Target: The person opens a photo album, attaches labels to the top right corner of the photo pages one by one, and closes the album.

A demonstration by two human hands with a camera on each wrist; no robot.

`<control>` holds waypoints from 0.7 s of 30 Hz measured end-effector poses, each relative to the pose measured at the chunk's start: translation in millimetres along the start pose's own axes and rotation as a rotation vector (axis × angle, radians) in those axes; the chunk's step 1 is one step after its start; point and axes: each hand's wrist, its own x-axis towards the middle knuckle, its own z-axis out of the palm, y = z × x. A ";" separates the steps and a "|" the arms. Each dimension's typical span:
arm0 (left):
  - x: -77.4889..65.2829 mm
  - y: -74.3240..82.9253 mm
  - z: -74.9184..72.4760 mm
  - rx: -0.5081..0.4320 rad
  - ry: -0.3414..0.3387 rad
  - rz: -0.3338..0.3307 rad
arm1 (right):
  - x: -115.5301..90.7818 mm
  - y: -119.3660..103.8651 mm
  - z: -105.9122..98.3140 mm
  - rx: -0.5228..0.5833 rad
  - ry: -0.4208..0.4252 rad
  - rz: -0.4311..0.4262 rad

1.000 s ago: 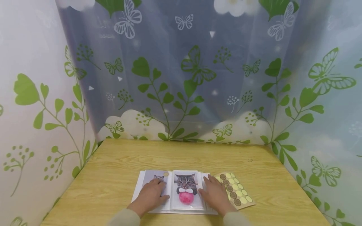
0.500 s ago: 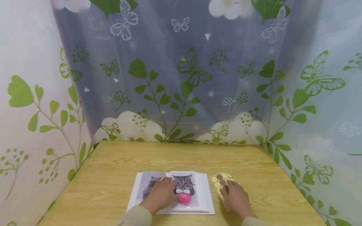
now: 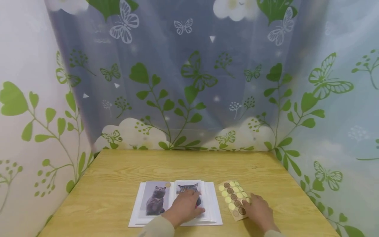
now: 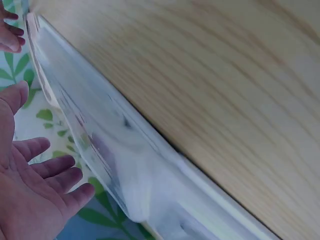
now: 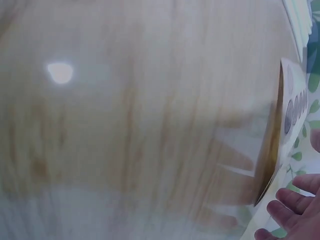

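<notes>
A photo album (image 3: 219,210) lies spread on the table, a grey cat picture (image 3: 156,200) on its left page and a tabby cat picture (image 3: 189,187) on its right. My left hand (image 3: 185,205) is over the right page, covering most of the tabby; the left wrist view shows its fingers loosely extended above the album (image 4: 125,150). To the right is a tan sheet of round stickers (image 3: 232,194), in yellow and brown rows. My right hand (image 3: 260,210) is at that sheet's right edge, fingers relaxed, with the sheet's edge (image 5: 280,125) bowed off the table in the right wrist view.
The wood-grain table (image 3: 118,168) extends behind and to both sides of the album. A curtain (image 3: 195,108) printed with leaves and butterflies hangs along the table's back and sides.
My left hand has moved from the left page across to the right page, uncovering the grey cat. My right hand has left the album's right edge for the sticker sheet.
</notes>
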 end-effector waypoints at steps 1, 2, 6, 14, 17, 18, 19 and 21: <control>1.7 3.6 1.1 0.002 -0.005 0.005 | 0.1 2.3 -0.5 -0.004 -0.001 0.002; 3.1 7.5 1.4 -0.003 -0.016 0.004 | 0.4 3.7 -1.0 -0.005 -0.004 0.007; 9.6 20.9 6.2 -0.017 -0.052 -0.012 | 0.9 9.1 -1.9 0.001 -0.010 0.012; 22.5 43.6 17.5 0.044 -0.030 0.040 | 0.8 12.9 -1.0 0.020 0.015 0.004; 28.4 51.5 21.5 0.023 -0.015 0.032 | 0.7 13.6 -2.9 0.015 0.034 -0.019; 30.5 54.2 22.8 0.009 -0.018 0.022 | 0.8 14.0 -3.7 0.009 0.040 -0.029; 32.5 56.5 24.6 0.002 -0.020 0.013 | 0.9 14.0 -4.2 0.007 0.041 -0.037; 36.9 61.1 29.1 -0.013 -0.027 -0.004 | 1.0 14.2 -5.3 -0.001 0.043 -0.049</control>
